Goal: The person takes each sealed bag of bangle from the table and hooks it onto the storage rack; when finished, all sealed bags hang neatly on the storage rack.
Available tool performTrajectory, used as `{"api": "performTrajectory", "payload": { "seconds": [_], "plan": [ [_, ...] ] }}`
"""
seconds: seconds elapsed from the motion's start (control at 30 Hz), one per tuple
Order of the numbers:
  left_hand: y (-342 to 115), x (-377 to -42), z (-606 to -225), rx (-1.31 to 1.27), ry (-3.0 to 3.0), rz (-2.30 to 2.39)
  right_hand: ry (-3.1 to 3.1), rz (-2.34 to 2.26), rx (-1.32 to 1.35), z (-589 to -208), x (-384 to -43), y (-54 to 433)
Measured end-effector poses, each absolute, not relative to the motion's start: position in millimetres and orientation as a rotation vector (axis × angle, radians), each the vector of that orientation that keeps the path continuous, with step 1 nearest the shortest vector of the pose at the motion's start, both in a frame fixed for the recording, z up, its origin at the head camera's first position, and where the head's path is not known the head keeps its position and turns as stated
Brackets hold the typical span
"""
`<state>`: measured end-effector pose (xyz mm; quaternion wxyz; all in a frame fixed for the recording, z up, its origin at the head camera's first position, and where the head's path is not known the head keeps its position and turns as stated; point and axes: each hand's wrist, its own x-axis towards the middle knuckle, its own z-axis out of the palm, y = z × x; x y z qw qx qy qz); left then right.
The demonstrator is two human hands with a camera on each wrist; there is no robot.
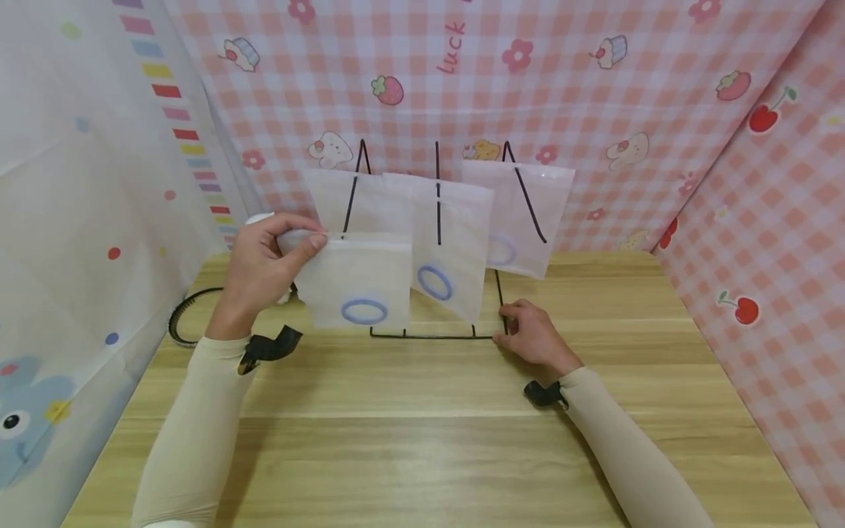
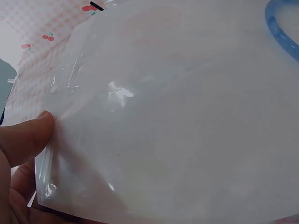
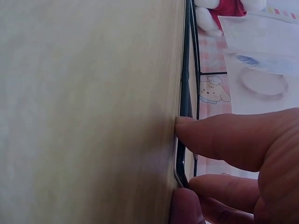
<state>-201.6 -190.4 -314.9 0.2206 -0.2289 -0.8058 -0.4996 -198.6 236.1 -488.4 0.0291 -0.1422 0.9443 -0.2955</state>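
My left hand (image 1: pixel 267 260) pinches the top left corner of a frosted zip bag (image 1: pixel 376 275) with a blue ring (image 1: pixel 364 312) printed low on it. The thumb (image 2: pixel 32 135) lies on the bag's near face in the left wrist view. The held bag overlaps the left prong's lower end. At the front right corner of a black wire rack (image 1: pixel 436 336), my right hand (image 1: pixel 531 337) grips the base wire between thumb and fingers. Similar bags hang on the prongs: a left one (image 1: pixel 330 202), partly hidden, a middle one (image 1: pixel 462 227) and a right one (image 1: pixel 528 198).
A black toothed hairband (image 1: pixel 191 317) lies on the wooden table (image 1: pixel 422 455) at the left. A white plush toy (image 3: pixel 217 11) with red clothing shows behind the rack in the right wrist view. A pink checked cloth (image 1: pixel 462 95) covers the back wall.
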Motion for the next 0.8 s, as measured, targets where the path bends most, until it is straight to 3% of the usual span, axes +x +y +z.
{"api": "performTrajectory", "payload": {
  "seconds": [0.47, 0.8],
  "plan": [
    [-192, -202, -315, -0.536, -2.307, -1.476, 2.918, -0.906, -0.435, -489, -200, 237],
    [-187, -222, -317, -0.44, -2.379, -1.407, 2.914, -0.908, -0.435, -490, -200, 238]
  ]
}}
